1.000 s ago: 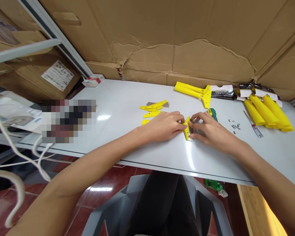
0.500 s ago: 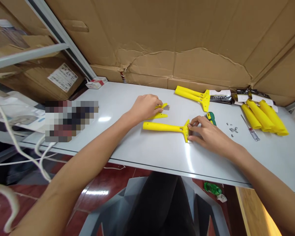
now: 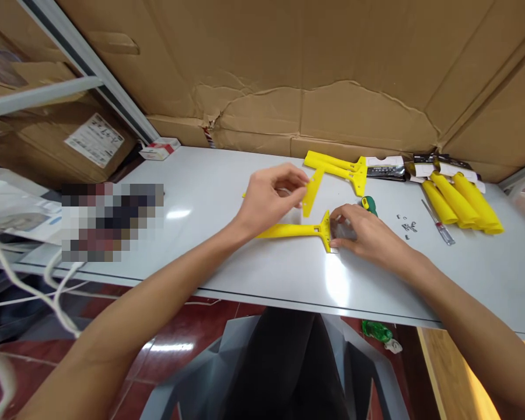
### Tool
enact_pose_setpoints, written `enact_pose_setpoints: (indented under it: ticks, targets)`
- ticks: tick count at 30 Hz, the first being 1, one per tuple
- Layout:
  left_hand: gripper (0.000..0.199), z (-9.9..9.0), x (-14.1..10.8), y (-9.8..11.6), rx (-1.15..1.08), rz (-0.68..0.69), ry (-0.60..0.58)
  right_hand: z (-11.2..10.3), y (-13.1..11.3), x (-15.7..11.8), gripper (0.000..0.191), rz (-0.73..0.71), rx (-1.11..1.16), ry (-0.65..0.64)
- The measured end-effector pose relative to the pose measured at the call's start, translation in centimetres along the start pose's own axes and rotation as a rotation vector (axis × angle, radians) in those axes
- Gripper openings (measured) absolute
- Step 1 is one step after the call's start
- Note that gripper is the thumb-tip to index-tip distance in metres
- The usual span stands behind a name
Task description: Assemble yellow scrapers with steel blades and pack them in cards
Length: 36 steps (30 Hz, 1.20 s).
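Observation:
Between its thumb and fingers, my left hand (image 3: pixel 275 197) holds a flat yellow plate (image 3: pixel 313 192), tilted above the table. Below it a yellow scraper (image 3: pixel 295 230) lies with its handle toward the left, partly behind my left hand. My right hand (image 3: pixel 362 233) pinches the scraper's head, where a thin metal blade edge (image 3: pixel 333 250) shows. A bit of another yellow piece (image 3: pixel 244 195) peeks out left of my left hand.
Behind are more yellow scrapers (image 3: pixel 336 169) and black-and-white packages (image 3: pixel 385 167). On the right lie a green-yellow tool (image 3: pixel 369 205), small metal parts (image 3: pixel 408 226), a screwdriver (image 3: pixel 440 224) and yellow handles (image 3: pixel 461 201). Cardboard (image 3: pixel 262 70) stands along the back.
My left hand has lifted the yellow plate off the table and brought it right, near the scraper's head. My right hand stays at the scraper's head. The view has shifted slightly.

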<state>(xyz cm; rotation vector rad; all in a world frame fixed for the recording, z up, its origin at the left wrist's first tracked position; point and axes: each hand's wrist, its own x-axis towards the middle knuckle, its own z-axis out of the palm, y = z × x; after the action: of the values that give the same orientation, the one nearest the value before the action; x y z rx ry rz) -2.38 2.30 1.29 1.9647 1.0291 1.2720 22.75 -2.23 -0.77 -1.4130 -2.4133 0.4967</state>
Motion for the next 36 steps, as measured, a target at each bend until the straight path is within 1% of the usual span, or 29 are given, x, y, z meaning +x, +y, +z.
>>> enact_pose_setpoints:
  ticks: [1, 3, 4, 6, 8, 11, 12, 14, 16, 19, 21, 23, 27, 31, 36]
  targets:
    - [0.015, 0.6, -0.4, 0.4, -0.031, -0.013, -0.066, 0.1, 0.0, 0.0, 0.049, 0.027, 0.043, 0.016]
    - [0.013, 1.5, -1.1, 0.8, -0.022, -0.013, -0.169, 0.2, 0.1, -0.1, 0.066, 0.039, 0.106, 0.040]
    - [0.013, 1.8, -1.4, 0.9, -0.004, -0.010, -0.199, 0.3, 0.1, -0.2, 0.070, 0.025, 0.118, 0.043]
    - [0.015, 2.2, -1.6, 0.7, 0.030, -0.005, -0.223, 0.3, 0.1, -0.2, 0.073, 0.005, 0.111, 0.042]
    - [0.016, 2.3, -1.6, 0.5, 0.083, 0.022, -0.239, 0.2, 0.0, -0.2, 0.069, 0.004, 0.093, 0.029]
    - [0.018, 2.2, -1.6, -0.2, 0.241, 0.135, -0.285, 0.1, -0.2, -0.1, 0.056, -0.002, 0.037, 0.007]
    - [0.018, 2.2, -1.6, -0.4, 0.301, 0.171, -0.309, 0.1, -0.3, 0.0, 0.054, -0.003, 0.021, 0.006]
    - [0.018, 2.3, -1.6, -0.8, 0.408, 0.222, -0.352, 0.2, -0.3, 0.0, 0.057, -0.005, 0.000, 0.014]
    - [0.019, 2.3, -1.7, -1.1, 0.491, 0.260, -0.386, 0.3, -0.2, 0.1, 0.056, -0.019, -0.014, 0.024]
    - [0.023, 2.2, -1.8, -1.2, 0.585, 0.293, -0.451, 0.4, 0.1, 0.2, 0.041, -0.067, -0.053, 0.026]
    - [0.026, 2.1, -1.8, -1.0, 0.620, 0.298, -0.496, 0.4, 0.2, 0.3, 0.040, -0.080, -0.065, 0.020]
    - [0.031, 2.0, -1.9, -0.7, 0.642, 0.310, -0.516, 0.3, 0.3, 0.3, 0.043, -0.081, -0.065, 0.008]
    - [0.038, 2.0, -2.0, -0.5, 0.680, 0.343, -0.510, -0.3, 0.3, 0.2, 0.047, -0.068, -0.050, -0.024]
    - [0.039, 2.0, -2.2, -0.6, 0.708, 0.375, -0.506, -0.7, 0.3, 0.0, 0.047, -0.086, -0.045, -0.047]
    - [0.036, 1.9, -2.2, -0.8, 0.701, 0.386, -0.511, -0.8, 0.3, 0.0, 0.048, -0.097, -0.057, -0.044]
